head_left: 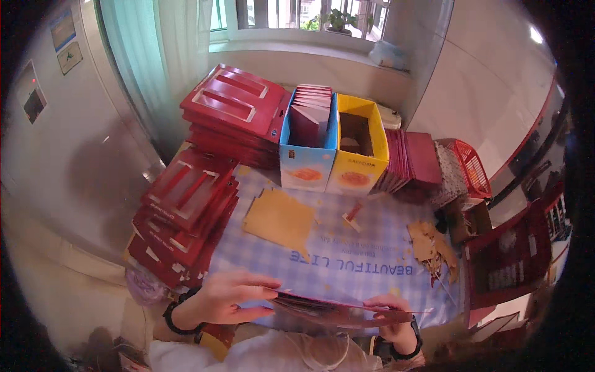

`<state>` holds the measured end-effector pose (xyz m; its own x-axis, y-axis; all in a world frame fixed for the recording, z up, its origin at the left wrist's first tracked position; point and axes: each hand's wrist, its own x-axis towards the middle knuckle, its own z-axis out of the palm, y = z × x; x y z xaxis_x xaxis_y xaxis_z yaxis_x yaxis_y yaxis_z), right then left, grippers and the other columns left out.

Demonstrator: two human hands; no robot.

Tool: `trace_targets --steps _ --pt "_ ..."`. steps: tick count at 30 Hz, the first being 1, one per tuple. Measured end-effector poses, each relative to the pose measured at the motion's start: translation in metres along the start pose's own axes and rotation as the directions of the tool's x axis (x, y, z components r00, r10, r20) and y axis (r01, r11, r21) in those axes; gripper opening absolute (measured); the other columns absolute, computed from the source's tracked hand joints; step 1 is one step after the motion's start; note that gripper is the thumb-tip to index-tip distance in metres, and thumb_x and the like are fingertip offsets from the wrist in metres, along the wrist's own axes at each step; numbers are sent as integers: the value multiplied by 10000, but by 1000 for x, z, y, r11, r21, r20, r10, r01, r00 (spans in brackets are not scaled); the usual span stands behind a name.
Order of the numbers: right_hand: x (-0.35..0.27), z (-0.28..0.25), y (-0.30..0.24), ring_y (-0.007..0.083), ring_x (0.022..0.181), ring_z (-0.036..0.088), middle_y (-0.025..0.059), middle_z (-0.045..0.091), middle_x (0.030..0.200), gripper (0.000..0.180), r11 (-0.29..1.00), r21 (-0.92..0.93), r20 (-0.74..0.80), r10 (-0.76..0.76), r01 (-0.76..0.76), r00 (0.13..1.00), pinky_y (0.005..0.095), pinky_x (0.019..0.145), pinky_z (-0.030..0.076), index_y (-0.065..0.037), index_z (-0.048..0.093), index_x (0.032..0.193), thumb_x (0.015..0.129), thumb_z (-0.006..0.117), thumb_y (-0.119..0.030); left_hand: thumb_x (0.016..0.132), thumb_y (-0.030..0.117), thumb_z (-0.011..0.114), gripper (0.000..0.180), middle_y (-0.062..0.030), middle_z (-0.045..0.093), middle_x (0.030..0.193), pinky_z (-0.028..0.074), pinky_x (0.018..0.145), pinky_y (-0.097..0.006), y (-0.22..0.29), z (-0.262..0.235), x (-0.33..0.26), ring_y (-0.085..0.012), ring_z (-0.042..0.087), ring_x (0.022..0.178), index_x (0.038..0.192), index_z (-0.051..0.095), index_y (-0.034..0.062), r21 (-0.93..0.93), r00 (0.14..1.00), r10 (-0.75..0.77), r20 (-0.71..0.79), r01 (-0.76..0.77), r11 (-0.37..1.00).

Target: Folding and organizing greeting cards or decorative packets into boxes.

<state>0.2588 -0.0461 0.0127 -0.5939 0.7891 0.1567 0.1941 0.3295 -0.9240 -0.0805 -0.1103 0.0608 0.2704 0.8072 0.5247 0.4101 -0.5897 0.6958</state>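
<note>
Just in front of my body, a thin stack of dark red cardboard sheets (pixel 334 310) stands on edge at the near side of the table. My right hand (pixel 394 313) grips its right end, fingers over the top edge. At the left end is my left hand (pixel 232 299), its fingers stretched out and thumb apart; whether the fingertips touch the sheets I cannot tell. Beyond the hands lies a pile of yellow-brown card pieces (pixel 280 218). A small red and white piece (pixel 353 216) rests to the right of that pile.
Piles of flat red boxes with cut-out windows (pixel 180 192) line the left. Behind stand a blue carton (pixel 308 164) with red-edged cards inside and a yellow carton (pixel 359 170). Dark red folders (pixel 421 158), a red basket (pixel 474 170) and torn brown scraps (pixel 431 245) sit right.
</note>
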Motion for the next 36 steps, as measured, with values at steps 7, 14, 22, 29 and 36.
trace_targets --steps 7,14,22,29,36 --pt "0 -2 0 256 825 607 134 638 918 353 998 62 -27 23 -21 999 349 742 475 -7 608 1016 756 612 -246 667 87 745 274 -85 652 909 509 587 -279 3 -5 16 -244 636 709 902 608 58 123 993 30 118 -44 991" --pt "14 -8 6 188 1038 518 136 517 1128 406 999 31 -95 37 -34 995 319 844 449 9 457 1171 800 611 -44 700 59 722 246 -75 629 801 492 560 -256 -17 5 35 -147 622 677 899 578 48 68 991 -134 5 133 989" --pt "55 -16 44 159 1050 498 109 499 1181 479 975 193 -23 120 -114 992 323 876 430 -6 332 1272 858 559 -82 784 122 648 572 -76 618 727 482 565 -276 -54 31 57 -139 603 643 1260 337 62 -124 784 -610 118 621 774" --pt "64 -23 45 275 933 590 189 597 1030 518 883 -292 -21 377 -367 926 366 803 459 8 383 1250 854 564 -273 763 235 657 526 -159 601 903 496 681 -403 -98 52 45 -298 603 785 1201 427 56 561 861 -481 164 319 764" --pt "100 -98 31 341 903 577 192 603 970 384 802 -552 -233 114 -228 966 398 779 458 -21 535 1120 822 551 -264 733 232 664 420 -152 550 1048 460 796 -395 -43 53 67 -319 532 969 1073 525 29 735 960 -274 65 140 664"
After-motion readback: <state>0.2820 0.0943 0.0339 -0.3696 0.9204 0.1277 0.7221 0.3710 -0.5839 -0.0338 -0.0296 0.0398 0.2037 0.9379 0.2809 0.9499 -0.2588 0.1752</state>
